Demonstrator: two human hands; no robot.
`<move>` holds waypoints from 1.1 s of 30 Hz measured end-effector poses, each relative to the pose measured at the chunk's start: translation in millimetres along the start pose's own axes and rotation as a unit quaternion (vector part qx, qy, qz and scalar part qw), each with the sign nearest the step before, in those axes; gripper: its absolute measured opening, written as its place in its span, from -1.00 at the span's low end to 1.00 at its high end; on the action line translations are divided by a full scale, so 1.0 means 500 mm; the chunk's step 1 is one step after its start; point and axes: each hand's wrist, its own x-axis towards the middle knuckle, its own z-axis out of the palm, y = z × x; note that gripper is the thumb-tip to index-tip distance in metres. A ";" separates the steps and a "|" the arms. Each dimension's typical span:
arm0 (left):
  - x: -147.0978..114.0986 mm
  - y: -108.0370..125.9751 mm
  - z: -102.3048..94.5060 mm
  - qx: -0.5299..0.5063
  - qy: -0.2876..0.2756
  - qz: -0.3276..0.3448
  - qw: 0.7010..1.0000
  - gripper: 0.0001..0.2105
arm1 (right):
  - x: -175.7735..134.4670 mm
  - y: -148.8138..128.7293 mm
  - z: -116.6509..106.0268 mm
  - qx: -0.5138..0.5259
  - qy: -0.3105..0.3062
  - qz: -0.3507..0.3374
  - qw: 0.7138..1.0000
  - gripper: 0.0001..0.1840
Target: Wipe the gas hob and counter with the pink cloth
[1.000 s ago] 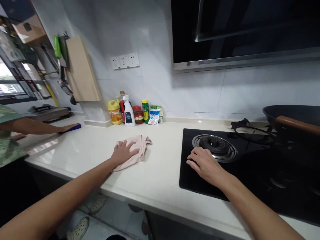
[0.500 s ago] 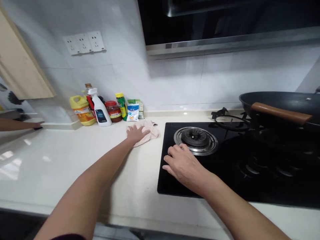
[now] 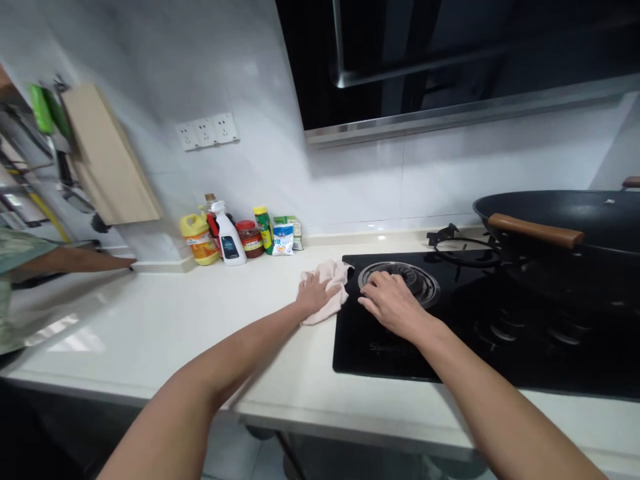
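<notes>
My left hand (image 3: 314, 295) presses on a pale pink cloth (image 3: 333, 277), its fingers dug into the fabric and the thumb out to the side. The cloth is bunched on the white counter, and its right edge meets the left edge of the black glass hob (image 3: 380, 353). Over the near side of the left burner (image 3: 425, 283) hovers my right hand (image 3: 395, 303), fingers loosely bent and apart, with nothing visible in them. Whether its fingertips touch the burner, I cannot tell.
Along the wall stand a yellow jug (image 3: 200, 241), a white spray bottle (image 3: 229, 235), a red-lidded jar (image 3: 250, 239), a green canister (image 3: 264, 230) and a small packet (image 3: 283, 240). A wok (image 3: 550, 207) with a wooden handle sits right. Another person's arm (image 3: 85, 260) reaches in at left.
My left hand has brought the cloth rightward along the counter to the hob's edge. My right hand has shifted to the burner. The view has turned left, showing more of the other person.
</notes>
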 end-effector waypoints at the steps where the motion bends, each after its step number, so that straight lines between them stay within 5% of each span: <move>1: -0.032 0.001 -0.002 0.001 -0.002 0.006 1.000 -0.37 | -0.001 0.008 0.003 0.002 0.001 0.009 1.000 -0.75; 11: -0.408 -0.025 -0.041 -0.055 -0.062 0.112 0.990 -0.34 | -0.025 -0.006 0.042 0.085 -0.076 0.056 0.992 -0.66; 16: -0.488 -0.117 -0.072 -0.044 -0.075 0.120 0.989 -0.41 | -0.028 -0.015 0.037 0.112 -0.079 0.058 0.989 -0.65; 21: -0.429 -0.217 -0.064 -0.003 -0.051 0.044 0.998 -0.37 | -0.024 -0.040 0.036 0.137 -0.069 0.018 0.988 -0.69; 26: -0.267 -0.281 -0.041 0.038 -0.012 -0.069 0.997 -0.39 | -0.021 -0.078 0.025 0.108 -0.042 -0.031 0.993 -0.77; 30: -0.105 -0.290 -0.032 0.046 0.007 -0.131 0.990 -0.34 | -0.015 -0.093 0.002 0.059 -0.009 -0.064 0.996 -0.82; 33: -0.003 -0.254 -0.026 0.036 0.005 -0.142 0.989 -0.29 | -0.012 -0.086 -0.004 0.024 -0.002 -0.065 0.998 -0.83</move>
